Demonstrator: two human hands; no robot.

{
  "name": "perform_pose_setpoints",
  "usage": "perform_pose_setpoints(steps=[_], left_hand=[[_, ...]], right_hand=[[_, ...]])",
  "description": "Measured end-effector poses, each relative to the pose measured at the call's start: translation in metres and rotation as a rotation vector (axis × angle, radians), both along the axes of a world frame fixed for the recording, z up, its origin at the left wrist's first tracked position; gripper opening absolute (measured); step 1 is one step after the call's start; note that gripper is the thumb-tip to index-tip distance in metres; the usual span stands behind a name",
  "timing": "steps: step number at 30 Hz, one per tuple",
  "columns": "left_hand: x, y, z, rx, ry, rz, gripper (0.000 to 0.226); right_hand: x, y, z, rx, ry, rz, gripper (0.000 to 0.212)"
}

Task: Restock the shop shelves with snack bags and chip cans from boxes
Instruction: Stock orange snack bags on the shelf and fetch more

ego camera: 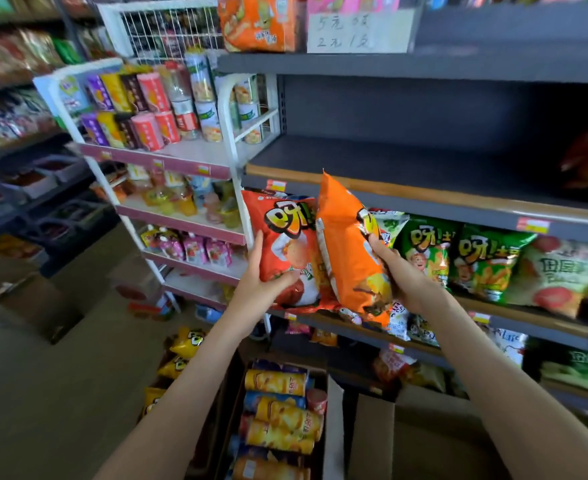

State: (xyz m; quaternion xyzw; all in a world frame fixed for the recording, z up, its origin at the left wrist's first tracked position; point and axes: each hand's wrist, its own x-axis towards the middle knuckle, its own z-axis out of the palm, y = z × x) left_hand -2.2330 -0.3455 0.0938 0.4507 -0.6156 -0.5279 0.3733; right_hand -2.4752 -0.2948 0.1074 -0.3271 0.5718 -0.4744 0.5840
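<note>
The left fingers (258, 243) are curling round the left edge of the red bag (285, 237), with the thumb pressing across its lower front; the right hand (401, 271) is gripping the orange bag (349, 251) from its right side, thumb lying on the face and the other fingers wrapping behind it, out of sight; both bags are being held in the air, touching each other, in front of the left end of the middle shelf (514, 311), just beside the green bags (427, 252) and below the bare shelf (406, 157).

Which shelf they are heading for I cannot tell; either way, it seems wise to be gripping lightly so the chips are not getting crushed, setting each bag upright with its printed front facing out, and turning the orange one, which is showing its side seam.

The left hand (261, 282) is cupping upward from below; both forearms are stretching forward and up over the box (231, 393) of chip cans (282, 410) on the floor.
</note>
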Motion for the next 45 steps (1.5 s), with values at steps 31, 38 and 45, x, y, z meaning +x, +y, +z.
perform_pose_setpoints(steps=[31,38,45], left_hand=[[-0.224,0.045,0.077,0.003,0.338,0.154,0.086],[-0.223,0.032,0.082,-0.002,0.346,0.183,0.079],[-0.238,-0.003,0.089,0.080,0.361,0.136,0.078]], right_hand=[[-0.243,0.046,0.069,-0.432,0.279,-0.294,0.124],[-0.267,0.016,0.085,-0.449,0.553,-0.339,0.114],[-0.291,-0.019,0.089,-0.387,0.692,-0.405,0.111]])
